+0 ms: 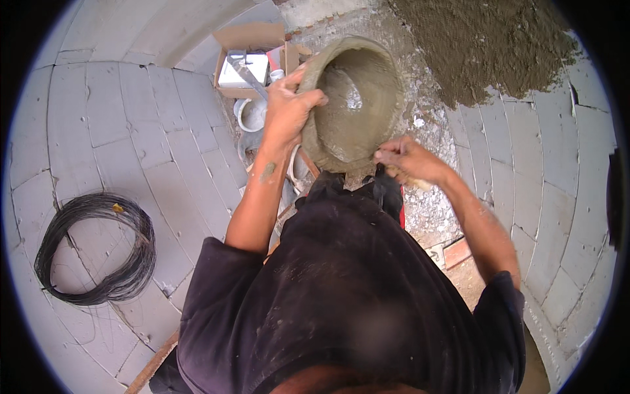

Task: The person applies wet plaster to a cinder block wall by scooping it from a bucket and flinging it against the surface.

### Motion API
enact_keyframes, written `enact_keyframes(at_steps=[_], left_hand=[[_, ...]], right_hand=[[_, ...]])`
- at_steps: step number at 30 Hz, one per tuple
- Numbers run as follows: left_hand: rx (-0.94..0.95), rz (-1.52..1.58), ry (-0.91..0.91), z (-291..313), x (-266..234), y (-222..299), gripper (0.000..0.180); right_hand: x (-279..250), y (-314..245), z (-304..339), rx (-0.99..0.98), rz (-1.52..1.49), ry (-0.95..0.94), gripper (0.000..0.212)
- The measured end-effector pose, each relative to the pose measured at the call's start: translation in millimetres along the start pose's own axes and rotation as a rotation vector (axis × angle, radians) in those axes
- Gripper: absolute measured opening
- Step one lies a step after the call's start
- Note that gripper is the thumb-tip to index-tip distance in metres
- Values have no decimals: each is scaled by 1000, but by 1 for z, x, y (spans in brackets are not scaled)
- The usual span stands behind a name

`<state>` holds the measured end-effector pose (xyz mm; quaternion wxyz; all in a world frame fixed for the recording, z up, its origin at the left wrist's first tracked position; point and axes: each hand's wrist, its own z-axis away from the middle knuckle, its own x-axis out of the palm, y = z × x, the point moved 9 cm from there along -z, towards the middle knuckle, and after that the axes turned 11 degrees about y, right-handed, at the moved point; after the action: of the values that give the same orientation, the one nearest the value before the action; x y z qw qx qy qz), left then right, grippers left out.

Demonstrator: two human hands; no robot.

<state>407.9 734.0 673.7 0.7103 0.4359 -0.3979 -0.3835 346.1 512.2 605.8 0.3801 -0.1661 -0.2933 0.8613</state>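
Observation:
A round mortar bowl [348,108], crusted with grey cement, is tilted with its mouth facing up toward me. Wet grey mortar coats its inside and a little shiny liquid lies in it. My left hand [292,105] grips the bowl's left side, thumb over the rim and fingers behind it. At the lower right rim is my right hand [413,161], its fingers closed. A pale tan thing [417,182] shows under that hand; I cannot tell what it is. Dried mortar spots my left forearm.
A coil of black wire [98,249] hangs or lies against the grey blocks at left. Beyond my left hand are a cardboard box [249,34] with a white box [243,71], and a whitish bucket [251,115]. Fresh mortar [485,46] covers the far right wall. A red brick [457,253] lies right.

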Motion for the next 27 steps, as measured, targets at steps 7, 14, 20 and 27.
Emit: enact_keyframes(at_steps=[7, 14, 20, 27], left_hand=[[12, 273, 156, -4, -41, 12, 55], [0, 227, 43, -15, -11, 4, 52], [-66, 174, 40, -8, -20, -5, 52], [-65, 177, 21, 0, -18, -2, 46]], right_hand=[[-24, -77, 29, -526, 430, 316, 28], [-55, -136, 34, -507, 1413, 820, 25], [-34, -113, 54, -521, 1233, 550, 27], [-20, -110, 47, -509, 1251, 559, 28]])
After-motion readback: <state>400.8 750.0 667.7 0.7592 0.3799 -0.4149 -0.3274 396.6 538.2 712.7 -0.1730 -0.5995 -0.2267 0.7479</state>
